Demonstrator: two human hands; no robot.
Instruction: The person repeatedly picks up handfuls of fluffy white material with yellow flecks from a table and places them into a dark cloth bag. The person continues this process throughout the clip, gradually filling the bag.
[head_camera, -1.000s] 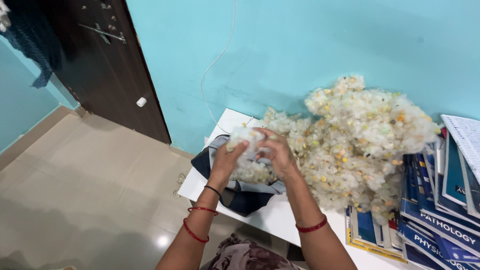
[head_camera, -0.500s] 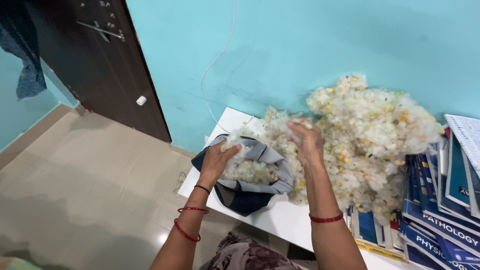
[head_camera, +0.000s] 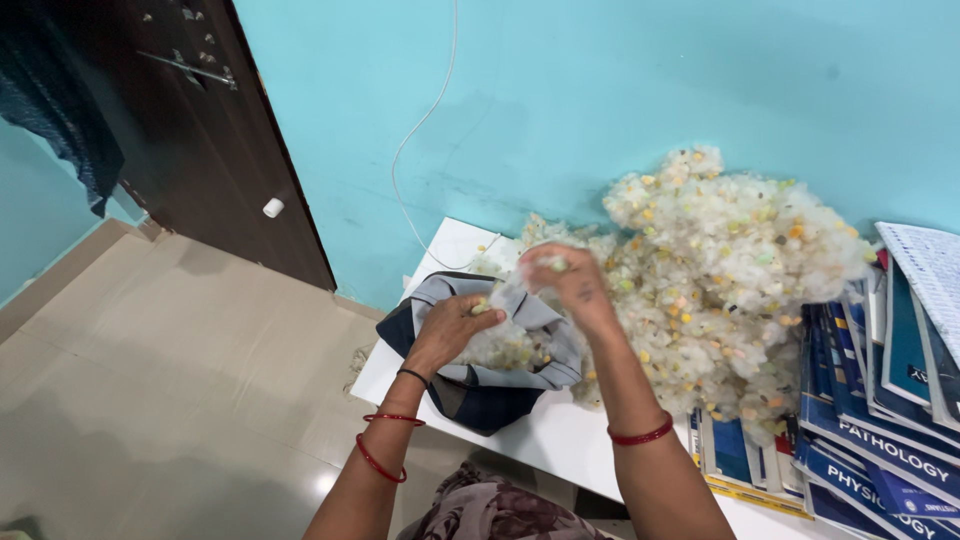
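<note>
A grey and dark blue fabric cover (head_camera: 520, 370) lies open on the white table (head_camera: 560, 430), partly filled with white stuffing flecked with yellow and orange bits. My left hand (head_camera: 452, 325) grips the cover's near rim and presses on the filling inside. Above the opening, my right hand (head_camera: 572, 285) holds a small clump of stuffing. A big heap of the same stuffing (head_camera: 720, 260) is piled against the wall to the right.
A stack of blue books (head_camera: 880, 420) covers the table's right end. A dark wooden door (head_camera: 200, 130) stands at the left beside a turquoise wall with a white cable (head_camera: 420, 130). Beige floor tiles (head_camera: 150, 380) lie below.
Both hands were pressing a clump together over the cover. The right hand then reached to the heap and has come back over the opening with a small clump; the left dropped to the rim.
</note>
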